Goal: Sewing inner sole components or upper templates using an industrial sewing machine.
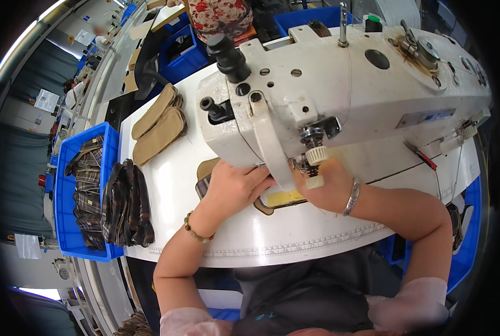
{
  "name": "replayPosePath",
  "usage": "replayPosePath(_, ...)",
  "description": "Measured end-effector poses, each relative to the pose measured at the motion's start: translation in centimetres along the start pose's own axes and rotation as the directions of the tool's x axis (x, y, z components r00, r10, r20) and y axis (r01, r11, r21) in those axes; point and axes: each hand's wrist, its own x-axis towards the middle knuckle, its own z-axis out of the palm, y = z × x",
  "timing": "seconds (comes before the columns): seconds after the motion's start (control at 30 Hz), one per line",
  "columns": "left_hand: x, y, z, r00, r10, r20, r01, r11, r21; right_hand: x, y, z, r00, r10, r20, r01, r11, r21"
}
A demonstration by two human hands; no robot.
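Observation:
A shoe piece (283, 198) with a tan sole-shaped edge, plaid fabric and a yellow inside lies on the white table under the sewing machine (317, 84). My left hand (234, 187) is closed on its left part, with bent fingers reaching toward the needle area. At its right end, my right hand (324, 187) grips the same piece, partly covered by the machine's tension knobs (317, 155). The machine head hides the needle and some fingertips. A tan part of the piece (207, 167) shows past my left hand.
Tan soles (160, 136) lie stacked at the left. Dark plaid shoe uppers (128, 204) sit beside a blue bin (115, 249) holding more plaid pieces. Red-handled snippers (426, 161) lie under the machine arm. A printed ruler (283, 245) follows the table's front edge.

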Motion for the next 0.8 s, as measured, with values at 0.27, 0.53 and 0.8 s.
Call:
replayPosePath(0.27, 0.2, -0.9, 1.3, 0.991, -0.132, -0.035, 0.128, 0.987, -0.094, 0.8, 0.3, -0.7, 0.994, 0.108, -0.012, -0.108, 0.994, -0.006)
replayPosePath(0.53, -0.1, -1.0, 2.0, 0.983, -0.176, -0.046, 0.170, 0.979, -0.117, 0.5, 0.0, -1.3, 0.993, 0.113, -0.024, -0.114, 0.993, -0.023)
replayPosePath(0.8, 0.4, -0.3, 2.0, 0.986, -0.060, -0.156, 0.060, 0.998, -0.002, 0.3, -0.9, -1.2, 0.993, 0.117, -0.034, -0.115, 0.992, 0.060)
